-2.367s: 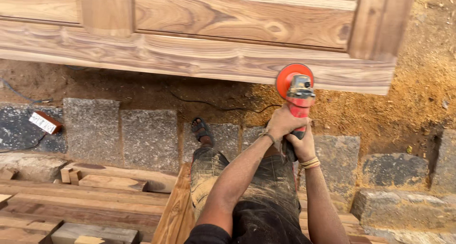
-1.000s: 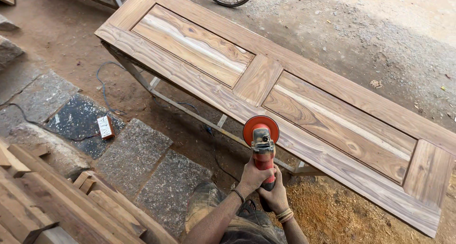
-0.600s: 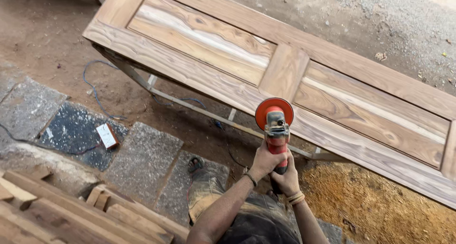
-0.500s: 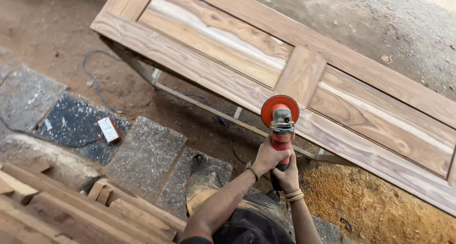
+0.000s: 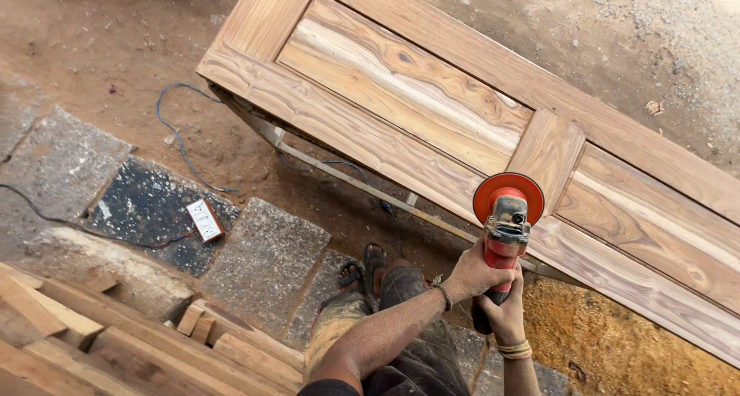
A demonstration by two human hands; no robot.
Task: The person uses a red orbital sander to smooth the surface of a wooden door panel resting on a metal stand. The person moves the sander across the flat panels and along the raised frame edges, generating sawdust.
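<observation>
I hold a red angle grinder [image 5: 505, 226] with an orange sanding disc in both hands, just above the near rail of a panelled wooden door [image 5: 462, 126]. The door lies flat on a metal stand. My left hand [image 5: 472, 272] grips the grinder's body from the left. My right hand [image 5: 502, 315] wraps its rear handle, with thread bands on that wrist. The disc hangs over the door's near edge, close to the cross rail between two panels. My sandalled foot [image 5: 368, 266] rests on a stone slab below.
A white extension socket [image 5: 206, 220] with cables lies on the granite slabs [image 5: 262, 261] at left. Stacked timber offcuts [image 5: 116, 342] fill the lower left corner. Bare earth surrounds the door, with loose orange soil [image 5: 586, 342] at lower right.
My view has swung from level to looking down over the door, and the door now appears closer. Both hands keep hold of the grinder, which sits lower right over the door's near rail.
</observation>
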